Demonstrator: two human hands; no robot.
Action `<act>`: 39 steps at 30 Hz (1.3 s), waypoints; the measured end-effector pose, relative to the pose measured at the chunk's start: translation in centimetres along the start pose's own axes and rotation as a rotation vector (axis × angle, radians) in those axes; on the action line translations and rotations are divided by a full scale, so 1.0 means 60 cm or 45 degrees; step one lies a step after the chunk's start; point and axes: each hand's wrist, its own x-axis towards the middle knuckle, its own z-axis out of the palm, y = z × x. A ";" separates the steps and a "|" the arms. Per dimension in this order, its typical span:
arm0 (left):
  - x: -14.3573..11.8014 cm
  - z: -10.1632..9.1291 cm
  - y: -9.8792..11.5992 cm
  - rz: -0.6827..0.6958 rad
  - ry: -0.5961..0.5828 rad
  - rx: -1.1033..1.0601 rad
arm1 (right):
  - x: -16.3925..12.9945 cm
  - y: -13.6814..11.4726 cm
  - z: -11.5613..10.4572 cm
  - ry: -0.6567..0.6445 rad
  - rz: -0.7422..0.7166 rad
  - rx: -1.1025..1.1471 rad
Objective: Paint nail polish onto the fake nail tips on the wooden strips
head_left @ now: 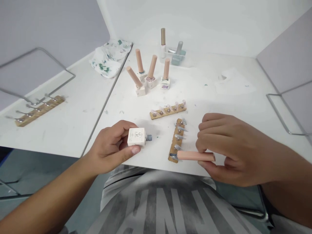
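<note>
Nearest: right hand [226,146] – fingers curled, thumb and fingertips pinching a peach-coloured brush cap [196,156], held about level. Its bristles are at the closest nail tip [174,156] on a wooden strip [174,143]; contact can't be told for sure. Left hand [114,144] partly curled, thumb and fingers gripping a white polish bottle [136,136], uncapped, tipped on its side, grey-blue neck toward the strip. Both over or at the front of the white worktop [202,100].

Just beyond the first strip, a second wooden strip [168,111] with pale nail tips. Off left, a third strip [40,111] near a wire frame [58,66]. Farther: four peach-capped bottles [151,70] standing in a group. Behind them – stained cloth [107,61] left, clear plastic box [186,61] with bottles right.
</note>
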 end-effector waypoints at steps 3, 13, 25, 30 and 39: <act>-0.001 0.001 -0.002 -0.012 0.000 -0.004 | 0.001 -0.001 0.003 -0.037 0.001 -0.010; 0.000 0.000 0.000 -0.005 -0.015 -0.033 | -0.007 -0.007 -0.007 -0.112 -0.010 -0.008; 0.002 0.002 -0.001 0.009 -0.032 -0.062 | -0.018 -0.009 -0.019 -0.210 0.041 -0.033; -0.001 0.001 0.000 -0.006 -0.039 -0.068 | -0.020 -0.009 -0.022 -0.233 0.045 -0.048; -0.004 -0.002 -0.003 -0.017 -0.045 -0.010 | -0.021 -0.014 -0.025 -0.275 0.088 -0.058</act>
